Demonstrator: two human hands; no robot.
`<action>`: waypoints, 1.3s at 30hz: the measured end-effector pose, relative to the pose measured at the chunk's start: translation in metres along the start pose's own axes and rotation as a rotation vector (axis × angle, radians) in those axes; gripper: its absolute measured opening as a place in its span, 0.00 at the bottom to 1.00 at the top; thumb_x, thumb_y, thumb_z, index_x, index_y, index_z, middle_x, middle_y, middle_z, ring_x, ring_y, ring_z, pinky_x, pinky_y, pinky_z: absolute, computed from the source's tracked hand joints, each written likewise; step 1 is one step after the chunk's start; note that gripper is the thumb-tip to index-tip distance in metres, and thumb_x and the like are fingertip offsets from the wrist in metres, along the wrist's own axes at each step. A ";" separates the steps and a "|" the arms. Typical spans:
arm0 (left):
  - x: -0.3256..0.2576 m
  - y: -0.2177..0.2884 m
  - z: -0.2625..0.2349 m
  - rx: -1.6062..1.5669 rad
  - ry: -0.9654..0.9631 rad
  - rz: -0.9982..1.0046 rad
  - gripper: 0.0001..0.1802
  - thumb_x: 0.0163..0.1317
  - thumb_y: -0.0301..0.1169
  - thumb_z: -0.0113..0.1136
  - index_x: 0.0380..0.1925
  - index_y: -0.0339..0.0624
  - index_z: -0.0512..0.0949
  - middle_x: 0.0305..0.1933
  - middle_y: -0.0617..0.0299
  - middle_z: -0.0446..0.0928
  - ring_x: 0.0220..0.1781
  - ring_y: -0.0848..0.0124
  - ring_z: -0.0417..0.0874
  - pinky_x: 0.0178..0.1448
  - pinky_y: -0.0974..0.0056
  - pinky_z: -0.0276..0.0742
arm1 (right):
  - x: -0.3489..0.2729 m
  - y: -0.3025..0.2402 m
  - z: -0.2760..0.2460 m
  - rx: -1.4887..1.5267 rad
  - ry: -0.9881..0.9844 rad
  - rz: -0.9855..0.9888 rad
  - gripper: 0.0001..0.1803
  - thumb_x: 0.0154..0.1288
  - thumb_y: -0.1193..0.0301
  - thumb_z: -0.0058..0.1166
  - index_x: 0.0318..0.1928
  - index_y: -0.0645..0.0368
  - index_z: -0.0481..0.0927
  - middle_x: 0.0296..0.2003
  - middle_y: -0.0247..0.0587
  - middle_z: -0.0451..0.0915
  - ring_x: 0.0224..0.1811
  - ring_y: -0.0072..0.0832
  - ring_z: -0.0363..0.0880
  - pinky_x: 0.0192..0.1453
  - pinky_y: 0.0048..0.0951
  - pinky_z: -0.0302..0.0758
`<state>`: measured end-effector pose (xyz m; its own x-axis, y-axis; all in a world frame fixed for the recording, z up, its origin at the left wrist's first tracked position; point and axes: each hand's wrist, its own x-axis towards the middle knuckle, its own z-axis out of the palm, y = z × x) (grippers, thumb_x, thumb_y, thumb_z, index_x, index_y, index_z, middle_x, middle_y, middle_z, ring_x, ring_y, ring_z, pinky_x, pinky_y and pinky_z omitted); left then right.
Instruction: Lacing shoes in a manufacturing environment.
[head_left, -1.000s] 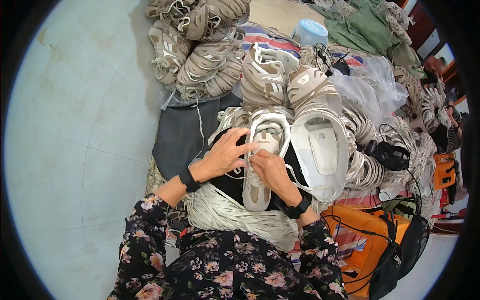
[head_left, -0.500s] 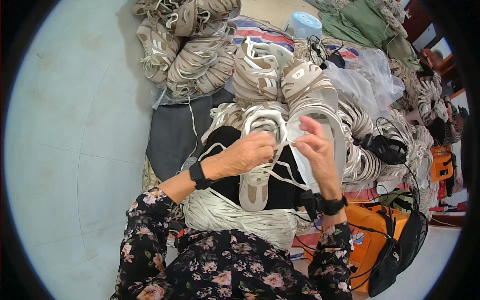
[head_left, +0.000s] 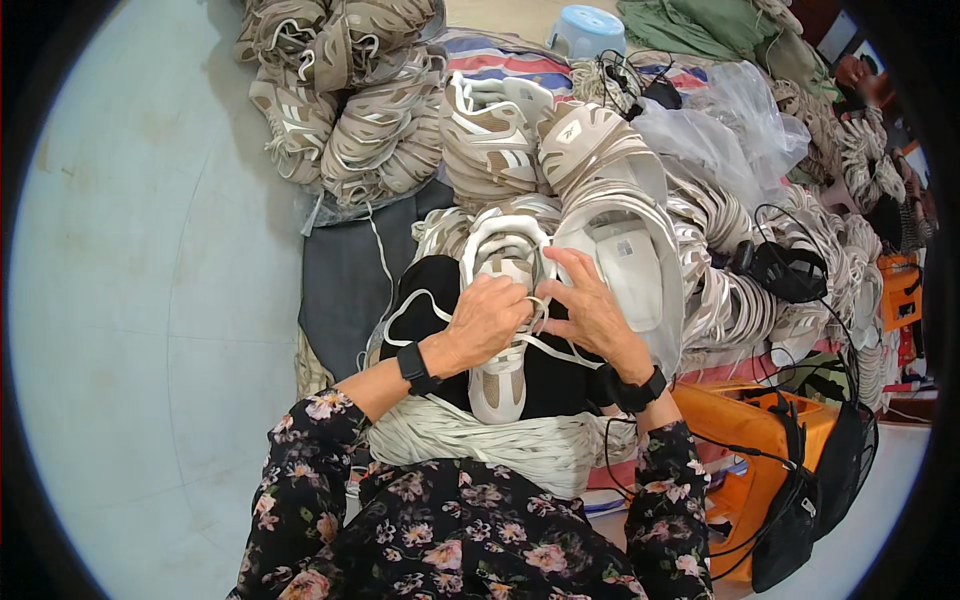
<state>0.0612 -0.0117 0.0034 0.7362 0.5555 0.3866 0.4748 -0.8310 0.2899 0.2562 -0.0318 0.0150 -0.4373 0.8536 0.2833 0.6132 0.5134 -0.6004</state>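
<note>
While the left hand pinches a white lace, the right hand grips the shoe.

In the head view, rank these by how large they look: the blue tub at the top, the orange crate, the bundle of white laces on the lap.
1. bundle of white laces
2. orange crate, partly hidden
3. blue tub, farthest away, so unsure

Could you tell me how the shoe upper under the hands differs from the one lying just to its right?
The shoe upper under the left hand and right hand has a white lace running through it; the neighbouring upper shows none. The first is partly covered by both hands; the neighbour lies untouched, its inside showing. Both are white and beige.
</note>
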 end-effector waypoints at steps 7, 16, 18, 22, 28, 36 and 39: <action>-0.015 -0.007 -0.036 -0.161 0.127 -0.158 0.06 0.43 0.27 0.64 0.23 0.42 0.78 0.31 0.61 0.75 0.45 0.64 0.75 0.57 0.54 0.62 | -0.006 -0.009 0.024 0.152 0.149 0.077 0.17 0.41 0.74 0.66 0.37 0.53 0.81 0.63 0.53 0.55 0.66 0.54 0.48 0.66 0.45 0.54; -0.014 -0.019 -0.036 -0.251 0.117 -0.138 0.06 0.49 0.30 0.61 0.27 0.41 0.79 0.32 0.61 0.76 0.46 0.63 0.74 0.55 0.57 0.62 | -0.011 -0.030 0.040 0.204 0.201 0.104 0.07 0.47 0.75 0.62 0.30 0.59 0.81 0.63 0.52 0.56 0.66 0.52 0.48 0.66 0.45 0.53; -0.008 -0.028 -0.031 -0.291 0.130 -0.182 0.06 0.51 0.31 0.59 0.28 0.42 0.79 0.32 0.61 0.76 0.45 0.63 0.73 0.53 0.58 0.63 | -0.023 -0.047 0.045 0.195 0.186 0.024 0.04 0.46 0.77 0.60 0.24 0.63 0.79 0.62 0.53 0.57 0.64 0.51 0.53 0.64 0.45 0.56; 0.013 -0.034 -0.010 0.056 0.009 -0.166 0.09 0.52 0.34 0.57 0.30 0.42 0.79 0.31 0.59 0.76 0.39 0.62 0.72 0.44 0.58 0.64 | -0.033 -0.098 0.047 0.455 -0.046 -0.134 0.09 0.49 0.82 0.54 0.35 0.61 0.77 0.44 0.48 0.73 0.38 0.35 0.77 0.41 0.27 0.74; 0.032 -0.054 -0.003 -0.119 -0.168 -0.178 0.13 0.49 0.34 0.60 0.31 0.36 0.80 0.30 0.54 0.77 0.39 0.56 0.73 0.44 0.54 0.68 | -0.025 -0.060 0.031 0.237 0.295 0.181 0.07 0.55 0.80 0.53 0.36 0.64 0.78 0.28 0.44 0.72 0.28 0.38 0.75 0.32 0.31 0.72; 0.035 -0.060 -0.021 -1.102 -0.268 -0.571 0.15 0.55 0.28 0.61 0.42 0.34 0.78 0.38 0.63 0.78 0.37 0.80 0.75 0.43 0.74 0.71 | -0.019 -0.046 0.043 0.173 0.322 0.253 0.06 0.55 0.78 0.54 0.35 0.63 0.77 0.27 0.45 0.73 0.26 0.41 0.75 0.29 0.34 0.72; 0.041 -0.066 -0.030 -0.920 -0.428 -0.491 0.15 0.57 0.31 0.59 0.43 0.35 0.77 0.37 0.65 0.78 0.36 0.80 0.74 0.42 0.73 0.70 | -0.017 -0.046 0.048 0.053 0.327 0.274 0.04 0.55 0.77 0.54 0.33 0.61 0.76 0.26 0.43 0.72 0.26 0.41 0.76 0.28 0.36 0.72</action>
<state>0.0458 0.0673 0.0260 0.7565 0.6132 -0.2273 0.3523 -0.0893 0.9316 0.2041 -0.0743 0.0020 -0.0260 0.9454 0.3250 0.6390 0.2657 -0.7218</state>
